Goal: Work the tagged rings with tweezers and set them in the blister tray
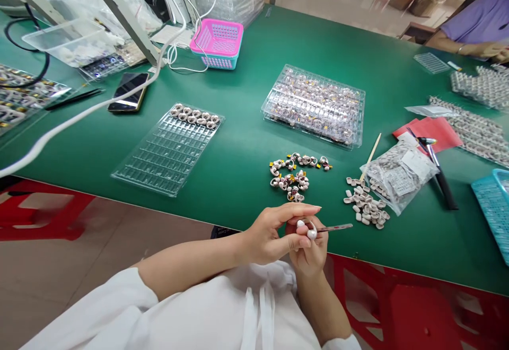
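Note:
Close to the table's front edge, my left hand (pixel 269 235) pinches a white ear-hook earbud (pixel 312 233) between thumb and fingers. My right hand (pixel 310 259) is closed right beside it, partly behind the left. A thin metal tool, looking like tweezers (pixel 339 227), sticks out to the right from the right hand; its other end is hidden. Just beyond the hands lies a loose group of ear-hook pieces (pixel 300 176) with yellow tabs. Small whitish shell parts (pixel 366 204) are heaped to the right.
A clear tray (pixel 159 151) at left has earbud pieces in its top rows. Stacked filled trays (pixel 314 103) stand behind. At right are a bag of parts (pixel 400 172), a black-handled tool (pixel 443 183) and a blue basket (pixel 493 212). A white cable (pixel 99 107) crosses the left. Another person sits far right.

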The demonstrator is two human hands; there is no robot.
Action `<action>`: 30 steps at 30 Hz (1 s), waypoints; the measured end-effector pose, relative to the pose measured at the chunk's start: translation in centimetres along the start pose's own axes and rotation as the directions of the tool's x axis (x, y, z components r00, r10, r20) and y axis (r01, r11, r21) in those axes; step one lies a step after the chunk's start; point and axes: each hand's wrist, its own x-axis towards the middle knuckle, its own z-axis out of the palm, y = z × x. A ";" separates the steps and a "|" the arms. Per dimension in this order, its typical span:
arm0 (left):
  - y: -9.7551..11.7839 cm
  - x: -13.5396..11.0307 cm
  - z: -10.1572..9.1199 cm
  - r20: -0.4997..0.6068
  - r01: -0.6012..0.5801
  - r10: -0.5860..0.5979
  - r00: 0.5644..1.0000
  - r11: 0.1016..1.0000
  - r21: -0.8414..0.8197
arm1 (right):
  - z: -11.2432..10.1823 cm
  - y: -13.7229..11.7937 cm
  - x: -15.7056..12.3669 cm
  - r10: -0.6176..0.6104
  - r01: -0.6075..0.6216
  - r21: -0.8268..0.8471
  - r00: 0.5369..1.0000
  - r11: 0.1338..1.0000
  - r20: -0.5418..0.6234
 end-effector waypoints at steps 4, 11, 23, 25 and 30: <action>-0.3 0.1 -0.2 -0.007 0.082 -0.082 0.997 0.996 -0.022 | 0.1 0.4 0.2 0.034 -0.031 0.074 0.999 0.997 -0.036; 0.5 0.6 -1.2 0.052 0.123 -0.129 0.990 0.988 0.094 | -1.6 -1.1 0.9 0.034 -0.001 -0.205 0.987 0.979 0.155; 1.0 0.9 -1.8 -0.133 -0.035 0.106 0.985 0.893 0.448 | -2.3 -2.8 1.9 -0.432 0.586 -0.759 0.785 0.282 0.445; 1.3 1.0 -1.9 -0.188 0.119 -0.059 0.980 0.938 0.325 | -2.3 -2.8 1.9 -0.492 0.630 -0.759 0.720 0.165 0.490; 1.0 1.1 -2.4 -0.129 0.439 -0.465 0.876 0.879 -0.184 | -2.1 -3.0 1.9 -0.521 0.677 -0.726 0.665 0.118 0.535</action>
